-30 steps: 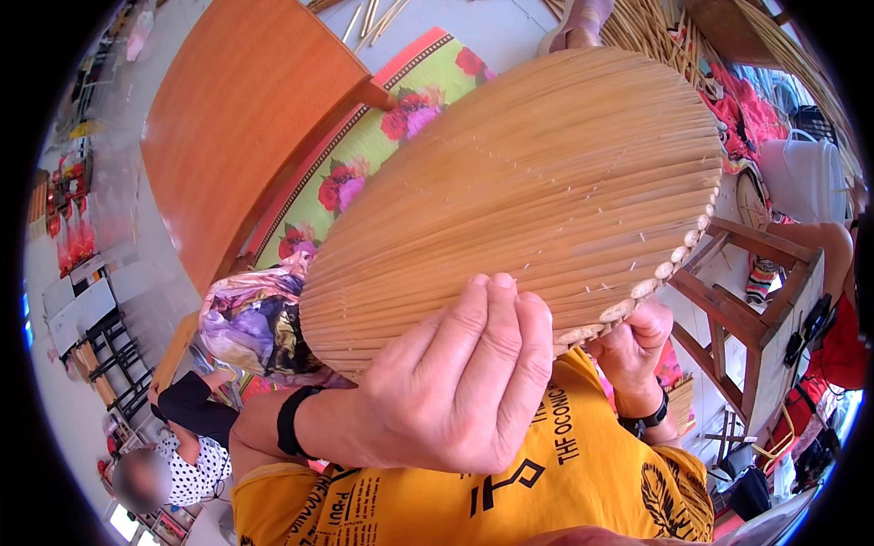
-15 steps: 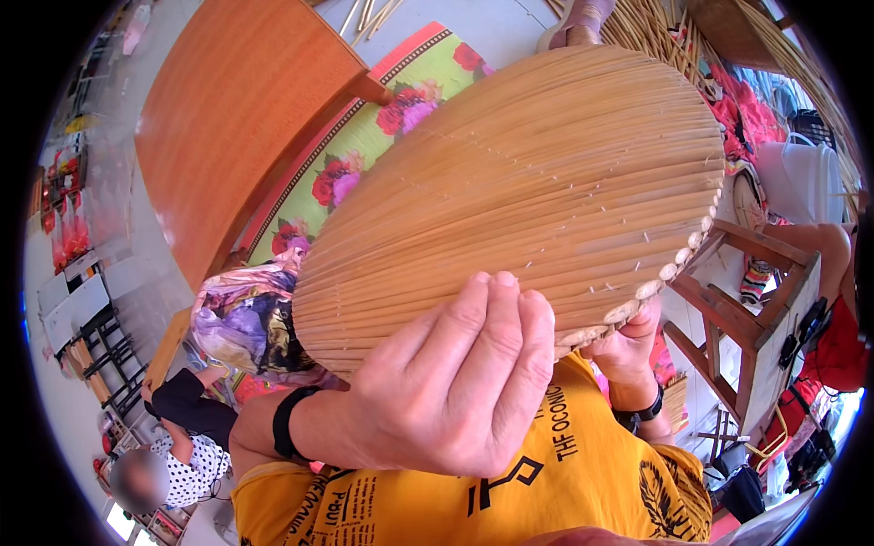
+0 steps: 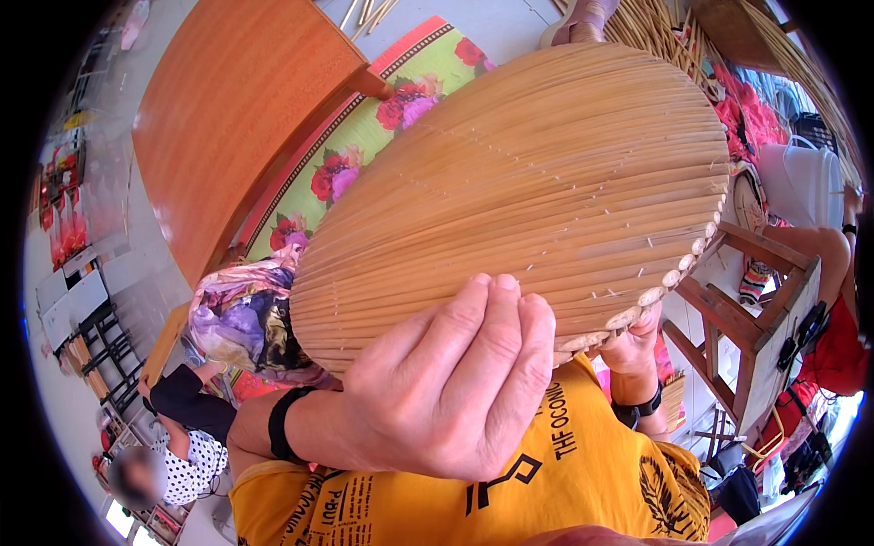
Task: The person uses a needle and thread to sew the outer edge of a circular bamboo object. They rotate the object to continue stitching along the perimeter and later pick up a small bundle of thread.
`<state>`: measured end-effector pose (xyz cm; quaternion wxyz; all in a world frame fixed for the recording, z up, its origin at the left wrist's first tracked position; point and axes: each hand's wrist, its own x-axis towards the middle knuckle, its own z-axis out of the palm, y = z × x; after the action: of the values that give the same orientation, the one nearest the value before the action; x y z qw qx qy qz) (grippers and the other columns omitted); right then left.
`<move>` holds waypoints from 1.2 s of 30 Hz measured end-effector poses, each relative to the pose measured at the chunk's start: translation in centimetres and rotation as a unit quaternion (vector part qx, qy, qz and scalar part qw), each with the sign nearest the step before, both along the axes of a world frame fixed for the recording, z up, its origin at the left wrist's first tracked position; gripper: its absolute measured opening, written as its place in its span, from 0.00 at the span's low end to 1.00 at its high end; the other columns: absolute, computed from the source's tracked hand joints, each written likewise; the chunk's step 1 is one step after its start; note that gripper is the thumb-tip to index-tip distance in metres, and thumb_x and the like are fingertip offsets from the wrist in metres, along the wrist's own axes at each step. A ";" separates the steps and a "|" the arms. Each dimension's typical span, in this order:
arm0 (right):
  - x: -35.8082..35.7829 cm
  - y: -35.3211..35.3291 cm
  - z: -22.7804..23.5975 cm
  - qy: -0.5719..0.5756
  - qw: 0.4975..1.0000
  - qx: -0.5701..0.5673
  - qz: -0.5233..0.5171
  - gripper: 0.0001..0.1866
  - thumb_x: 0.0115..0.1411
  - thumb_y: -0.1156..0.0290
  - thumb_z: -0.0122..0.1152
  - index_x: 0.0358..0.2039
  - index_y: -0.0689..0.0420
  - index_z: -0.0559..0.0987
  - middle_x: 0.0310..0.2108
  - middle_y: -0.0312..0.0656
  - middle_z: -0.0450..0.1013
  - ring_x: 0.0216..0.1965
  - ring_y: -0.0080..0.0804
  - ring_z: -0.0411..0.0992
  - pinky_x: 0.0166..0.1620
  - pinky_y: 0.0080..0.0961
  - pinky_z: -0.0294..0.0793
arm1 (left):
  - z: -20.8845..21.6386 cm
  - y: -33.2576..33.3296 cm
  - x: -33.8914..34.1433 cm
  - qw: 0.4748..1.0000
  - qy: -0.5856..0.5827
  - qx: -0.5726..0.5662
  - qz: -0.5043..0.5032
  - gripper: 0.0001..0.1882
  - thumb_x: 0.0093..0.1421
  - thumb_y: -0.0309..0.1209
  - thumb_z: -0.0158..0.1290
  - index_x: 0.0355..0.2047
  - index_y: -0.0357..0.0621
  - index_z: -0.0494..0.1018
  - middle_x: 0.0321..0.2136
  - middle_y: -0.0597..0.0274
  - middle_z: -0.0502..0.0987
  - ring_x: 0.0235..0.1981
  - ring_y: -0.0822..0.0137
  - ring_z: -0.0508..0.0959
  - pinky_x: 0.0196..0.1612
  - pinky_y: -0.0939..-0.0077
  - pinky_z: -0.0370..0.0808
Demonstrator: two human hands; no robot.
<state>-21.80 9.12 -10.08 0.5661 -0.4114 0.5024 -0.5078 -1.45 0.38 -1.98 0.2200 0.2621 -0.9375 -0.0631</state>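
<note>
A broad, oval panel of straw-coloured reeds (image 3: pixel 546 173) tilts up in front of me. Its reeds lie side by side, crossed by rows of small pale stitches, and a braided rim with pale cut ends runs along its right edge. My right hand (image 3: pixel 631 344), with a dark watch on the wrist, grips that rim from beneath at the lower right; part of it is hidden behind the panel. My left hand (image 3: pixel 455 378), wearing a black wristband, is over the panel's near edge, back toward me, fingertips pressed together. Its thumb and anything pinched there are hidden.
An orange-brown wooden board (image 3: pixel 237 127) and a flowered green mat (image 3: pixel 364 136) lie beyond. Bunched patterned cloth (image 3: pixel 241 318) sits left of the panel. At right are a wooden stool (image 3: pixel 751 318), a white bucket (image 3: pixel 801 182) and loose reeds (image 3: pixel 651 36). Another person (image 3: pixel 182 455) sits lower left.
The reed panel has shifted very slightly, its rim edge swinging a little outward to the right with my right hand. My left hand stays almost where it was.
</note>
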 end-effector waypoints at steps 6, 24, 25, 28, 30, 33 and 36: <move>-0.8 0.3 -1.0 -0.004 0.999 -0.033 0.024 0.08 0.50 0.82 0.59 0.31 0.60 0.84 0.33 0.40 0.80 0.36 0.28 0.78 0.42 0.24 0.75 | 0.1 0.1 0.0 1.000 0.001 0.007 0.006 0.09 0.55 0.24 0.53 0.32 0.28 0.77 0.25 0.49 0.78 0.26 0.60 0.81 0.25 0.77 0.79; 0.6 -0.9 -0.8 0.069 0.990 -0.099 -0.067 0.07 0.53 0.79 0.67 0.33 0.56 0.84 0.35 0.37 0.80 0.37 0.29 0.78 0.43 0.26 0.75 | 0.3 0.1 0.0 1.000 -0.003 0.003 -0.001 0.09 0.52 0.23 0.55 0.31 0.28 0.77 0.24 0.48 0.78 0.26 0.59 0.81 0.25 0.76 0.79; 0.7 -0.9 -0.8 0.068 0.990 -0.096 -0.072 0.06 0.53 0.79 0.67 0.33 0.56 0.84 0.35 0.37 0.80 0.37 0.28 0.78 0.42 0.25 0.75 | 0.2 0.1 0.0 1.000 -0.003 0.001 -0.001 0.09 0.52 0.23 0.55 0.31 0.28 0.77 0.24 0.48 0.78 0.25 0.59 0.81 0.25 0.76 0.79; 0.9 -0.8 -0.8 0.060 0.991 -0.090 -0.084 0.06 0.53 0.78 0.68 0.32 0.56 0.84 0.35 0.37 0.80 0.37 0.27 0.78 0.41 0.24 0.76 | 0.4 0.1 0.0 1.000 -0.005 -0.002 0.002 0.09 0.52 0.23 0.55 0.31 0.28 0.77 0.24 0.49 0.78 0.25 0.59 0.81 0.25 0.76 0.79; 0.9 -0.8 -0.9 0.057 0.991 -0.089 -0.083 0.05 0.53 0.78 0.68 0.32 0.57 0.84 0.34 0.36 0.80 0.36 0.26 0.78 0.41 0.23 0.76 | 0.1 0.1 0.1 1.000 -0.003 -0.010 -0.001 0.09 0.51 0.23 0.55 0.31 0.28 0.77 0.24 0.49 0.78 0.25 0.60 0.81 0.25 0.76 0.79; 1.3 -0.8 -0.5 0.013 0.993 -0.076 -0.091 0.04 0.53 0.78 0.68 0.31 0.57 0.84 0.34 0.36 0.80 0.35 0.23 0.77 0.39 0.22 0.75 | 0.2 0.1 0.0 1.000 -0.004 -0.008 -0.003 0.09 0.51 0.22 0.55 0.31 0.28 0.77 0.24 0.49 0.78 0.25 0.60 0.81 0.25 0.76 0.79; 1.2 -0.7 -0.1 0.055 0.994 -0.055 -0.075 0.02 0.55 0.77 0.66 0.31 0.59 0.83 0.32 0.36 0.80 0.33 0.23 0.77 0.37 0.21 0.75 | 0.2 0.2 0.0 1.000 -0.006 -0.009 -0.001 0.08 0.51 0.22 0.55 0.31 0.28 0.76 0.23 0.50 0.78 0.25 0.60 0.81 0.25 0.77 0.79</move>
<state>-20.58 8.45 -10.16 0.4748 -0.4306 0.5329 -0.5524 -1.42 0.55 -1.80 0.2171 0.2594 -0.9395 -0.0530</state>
